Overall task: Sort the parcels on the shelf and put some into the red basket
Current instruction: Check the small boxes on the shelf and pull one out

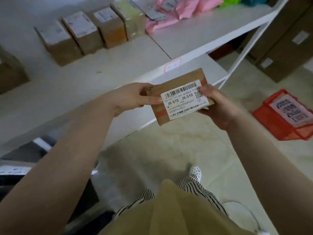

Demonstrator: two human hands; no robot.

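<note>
Fingers [149, 100] of our left hand [133, 97] curl round the near-left edge of a flat cardboard parcel [179, 95], thumb on top and a finger lying along its face, while our right hand [218, 106] cups the opposite end with the thumb pressed on the white label [184, 99]. We hold the parcel in the air in front of the shelf [84, 82], above the pale glossy floor [169, 141]. Its brown card is matte, crossed by a band of red tape, and the rectangular label carries barcodes, a QR square and "J6-S10" printed twice. On the smooth white shelf behind stands a row of small upright cardboard boxes [81, 33], each with a pale sticker on top. Further right lie soft pink plastic mailers [169, 12], crumpled and shiny. Down on the floor to our right sits the red basket [271, 122], a mesh-sided thing with a white printed sheet [291, 111] inside.
</note>
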